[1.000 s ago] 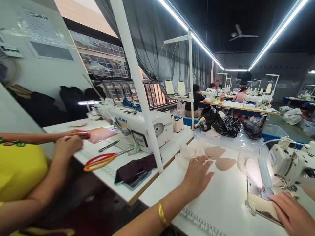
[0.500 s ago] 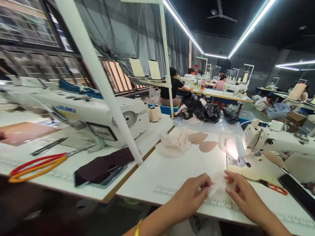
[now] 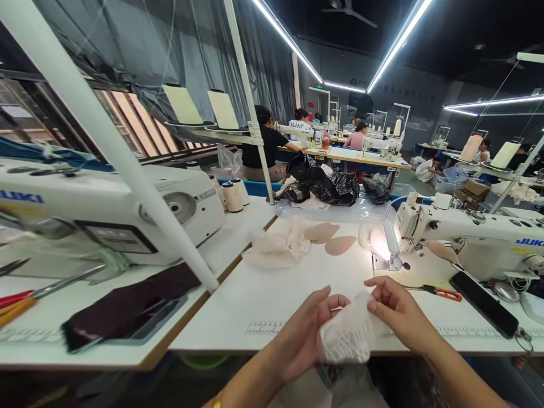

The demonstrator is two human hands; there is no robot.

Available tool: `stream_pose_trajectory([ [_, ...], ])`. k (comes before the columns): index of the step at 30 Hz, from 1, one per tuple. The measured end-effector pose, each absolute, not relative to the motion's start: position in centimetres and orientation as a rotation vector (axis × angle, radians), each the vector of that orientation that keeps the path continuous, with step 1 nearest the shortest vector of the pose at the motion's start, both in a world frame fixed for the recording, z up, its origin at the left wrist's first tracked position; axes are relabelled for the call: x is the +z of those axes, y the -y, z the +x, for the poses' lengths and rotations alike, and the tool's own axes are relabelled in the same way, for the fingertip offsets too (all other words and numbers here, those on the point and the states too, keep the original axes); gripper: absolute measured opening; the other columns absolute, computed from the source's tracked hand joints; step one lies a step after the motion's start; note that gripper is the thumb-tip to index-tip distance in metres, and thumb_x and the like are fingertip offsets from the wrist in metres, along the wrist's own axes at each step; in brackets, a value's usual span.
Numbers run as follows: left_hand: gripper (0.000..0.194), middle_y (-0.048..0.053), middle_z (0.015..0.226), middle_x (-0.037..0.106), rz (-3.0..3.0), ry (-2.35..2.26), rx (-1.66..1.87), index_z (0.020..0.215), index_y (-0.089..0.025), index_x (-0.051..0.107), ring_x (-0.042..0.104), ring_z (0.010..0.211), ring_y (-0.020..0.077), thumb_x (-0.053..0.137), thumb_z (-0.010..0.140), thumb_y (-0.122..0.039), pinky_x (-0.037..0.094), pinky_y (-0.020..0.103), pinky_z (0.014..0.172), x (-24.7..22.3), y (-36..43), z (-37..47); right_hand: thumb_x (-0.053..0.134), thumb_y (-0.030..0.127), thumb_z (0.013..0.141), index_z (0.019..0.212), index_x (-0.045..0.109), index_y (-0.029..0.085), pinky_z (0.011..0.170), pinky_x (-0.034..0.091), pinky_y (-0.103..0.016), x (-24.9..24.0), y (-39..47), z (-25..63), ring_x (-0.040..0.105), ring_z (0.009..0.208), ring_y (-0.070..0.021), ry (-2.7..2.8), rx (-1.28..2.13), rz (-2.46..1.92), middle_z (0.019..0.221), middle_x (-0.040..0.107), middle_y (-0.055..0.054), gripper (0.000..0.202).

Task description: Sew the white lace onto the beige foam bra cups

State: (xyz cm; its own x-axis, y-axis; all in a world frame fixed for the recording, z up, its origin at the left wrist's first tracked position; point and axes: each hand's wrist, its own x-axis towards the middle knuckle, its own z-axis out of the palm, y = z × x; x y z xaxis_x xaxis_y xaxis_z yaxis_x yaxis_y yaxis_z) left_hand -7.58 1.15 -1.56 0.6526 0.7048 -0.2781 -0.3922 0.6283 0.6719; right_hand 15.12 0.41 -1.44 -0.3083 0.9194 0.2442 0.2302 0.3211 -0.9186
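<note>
A small white piece of lace fabric [image 3: 349, 335] hangs between my two hands over the table's front edge. My left hand [image 3: 304, 331] is palm up, its fingers curled around the left side of the lace. At the upper right corner, my right hand [image 3: 393, 309] pinches it between thumb and fingers. Ahead of the hands lie a crumpled heap of white fabric [image 3: 280, 246] and two beige leaf-shaped pieces [image 3: 340, 245]. To the right is a white sewing machine [image 3: 459, 226] with its lamp lit. Orange-handled snips [image 3: 446, 293] lie close to my right hand.
A black phone [image 3: 484, 303] rests at the right. On the left stand another sewing machine [image 3: 170, 209], dark folded fabric [image 3: 131, 300] and a slanted white pole [image 3: 114, 147]. Black plastic bags [image 3: 327, 181] lie behind the table. Several people sit at machines farther back.
My view has turned right. The lace has been lifted off the tabletop and spread toward me; my left hand has rolled palm up beneath it, while my right hand pinches its upper edge.
</note>
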Motion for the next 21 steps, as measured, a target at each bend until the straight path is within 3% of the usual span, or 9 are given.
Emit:
stream_pose_trajectory([
  [2, 0.063, 0.007, 0.088, 0.067, 0.677, -0.575, 0.592, 0.095, -0.015, 0.067, 0.062, 0.076, 0.0184, 0.077, 0.075, -0.074, 0.051, 0.030, 0.072, -1.3, -1.8, -7.3, 0.059, 0.038, 0.103, 0.126, 0.066, 0.028, 0.080, 0.052, -0.035, -0.3, -0.1, 15.3, 0.061, 0.087, -0.0204, 1.989, 0.757, -0.966, 0.093, 0.066, -0.003, 0.026],
  [5, 0.050, 0.005, 0.087, 0.067, 0.809, -0.583, 0.610, 0.095, -0.014, 0.068, 0.062, 0.077, 0.0163, 0.090, 0.074, -0.054, 0.051, 0.028, 0.075, -0.6, -2.1, -6.3, 0.056, 0.031, 0.105, 0.120, 0.069, 0.028, 0.088, 0.054, -0.040, 0.3, 0.4, 15.6, 0.063, 0.097, -0.0235, 2.099, 0.543, -0.876, 0.102, 0.071, -0.007, 0.021],
  [9, 0.046, 0.006, 0.094, 0.071, 0.836, -0.600, 0.768, 0.099, -0.015, 0.072, 0.064, 0.082, 0.0173, 0.096, 0.069, -0.041, 0.051, 0.028, 0.078, -0.4, -1.6, -5.1, 0.059, 0.048, 0.102, 0.124, 0.066, 0.027, 0.091, 0.056, -0.042, -1.6, 0.5, 15.9, 0.065, 0.105, -0.0256, 1.676, 0.711, -1.075, 0.120, 0.069, -0.010, 0.031],
  [14, 0.042, 0.006, 0.089, 0.073, 0.885, -0.694, 0.959, 0.091, -0.016, 0.074, 0.065, 0.083, 0.0199, 0.092, 0.073, -0.048, 0.052, 0.029, 0.079, -1.5, -1.3, -4.4, 0.065, 0.063, 0.094, 0.103, 0.064, 0.022, 0.074, 0.050, -0.030, -4.7, 0.2, 15.5, 0.058, 0.081, -0.0186, 1.408, 1.269, -1.042, 0.088, 0.062, -0.001, 0.042],
  [18, 0.040, 0.005, 0.090, 0.073, 0.910, -0.778, 1.151, 0.092, -0.017, 0.073, 0.064, 0.086, 0.0210, 0.088, 0.076, -0.050, 0.053, 0.031, 0.082, -2.0, -1.3, -4.0, 0.067, 0.061, 0.094, 0.089, 0.060, 0.021, 0.065, 0.037, -0.025, -6.1, -0.3, 15.2, 0.043, 0.070, -0.0139, 1.299, 1.178, -1.102, 0.075, 0.048, 0.004, 0.041],
  [21, 0.037, 0.005, 0.088, 0.072, 0.885, -0.771, 1.217, 0.093, -0.017, 0.071, 0.063, 0.086, 0.0211, 0.088, 0.077, -0.046, 0.053, 0.031, 0.081, -2.7, -1.2, -3.6, 0.063, 0.060, 0.097, 0.087, 0.063, 0.021, 0.065, 0.037, -0.027, -6.5, -0.6, 15.5, 0.043, 0.070, -0.0156, 1.391, 1.072, -1.156, 0.074, 0.048, 0.004, 0.040],
])
